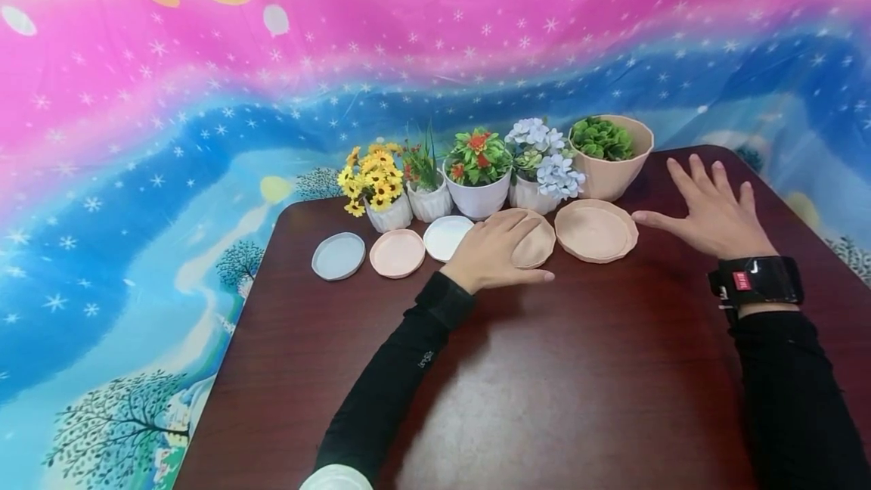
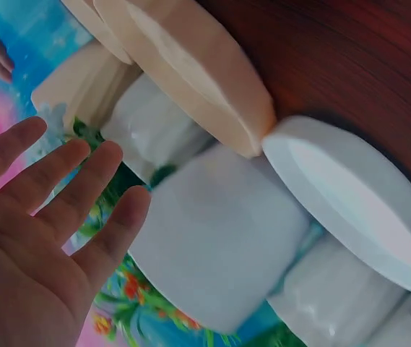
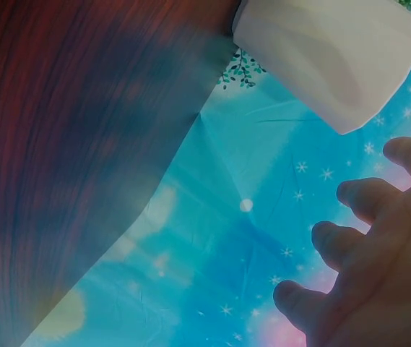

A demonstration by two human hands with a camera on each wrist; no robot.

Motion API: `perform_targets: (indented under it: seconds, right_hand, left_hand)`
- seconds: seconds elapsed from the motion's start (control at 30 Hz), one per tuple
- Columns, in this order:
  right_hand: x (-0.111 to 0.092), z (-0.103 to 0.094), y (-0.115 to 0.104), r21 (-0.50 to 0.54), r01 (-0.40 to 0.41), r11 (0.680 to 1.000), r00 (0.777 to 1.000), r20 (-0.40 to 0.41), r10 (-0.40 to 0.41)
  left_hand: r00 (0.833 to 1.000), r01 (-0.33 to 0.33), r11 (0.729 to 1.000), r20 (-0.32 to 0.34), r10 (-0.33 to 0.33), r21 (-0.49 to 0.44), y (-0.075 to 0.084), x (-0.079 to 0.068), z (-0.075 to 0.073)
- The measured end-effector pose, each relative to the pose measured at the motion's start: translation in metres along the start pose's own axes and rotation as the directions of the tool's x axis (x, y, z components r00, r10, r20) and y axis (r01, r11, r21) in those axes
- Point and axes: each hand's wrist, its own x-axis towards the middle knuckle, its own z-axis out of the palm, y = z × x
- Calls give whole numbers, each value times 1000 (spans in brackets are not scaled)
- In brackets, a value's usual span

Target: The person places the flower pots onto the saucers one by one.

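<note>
My left hand hovers with straight fingers over the row of saucers. From the head it overlaps the white saucer and a tan saucer. The left wrist view shows that hand holding nothing, with a white pot beyond its fingertips. My right hand is spread wide, its thumb near the edge of the large peach saucer. Behind that saucer stands the big peach pot with a green leafy plant. In the right wrist view nothing is in the fingers.
On the dark wooden table, a grey saucer and a pink saucer lie at left. Behind stand pots with yellow flowers, red-flowered grass, red blooms and pale blue flowers. A patterned cloth hangs behind.
</note>
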Motion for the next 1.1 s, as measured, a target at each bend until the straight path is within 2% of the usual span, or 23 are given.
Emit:
perform_targets:
  seconds: [0.13, 0.3, 0.53, 0.77, 0.9, 1.1]
  right_hand:
    - [-1, 0, 0, 2, 0, 1000, 1000, 1, 0]
    - [-3, 0, 0, 8, 0, 1000, 1000, -1, 0]
    - [-2, -1, -3, 7, 2, 1000, 1000, -3, -2]
    - [-2, -1, -2, 9, 0, 1000, 1000, 1, 0]
    - [-2, -2, -3, 10, 1, 1000, 1000, 0, -1]
    - [-1, -1, -3, 12, 5, 1000, 1000, 1, -5]
  left_hand:
    - [999, -38, 997, -26, 40, 65, 9, 13, 4]
    - [1000, 0, 988, 12, -1, 154, 20, 24, 7]
    - [995, -2, 999, 97, -2, 36, 27, 38, 10]
    - [995, -6, 998, 102, 12, -61, 29, 51, 20]
    - [995, -12, 997, 102, 20, -78, 29, 60, 25]
    - [994, 24, 998, 104, -18, -63, 29, 72, 31]
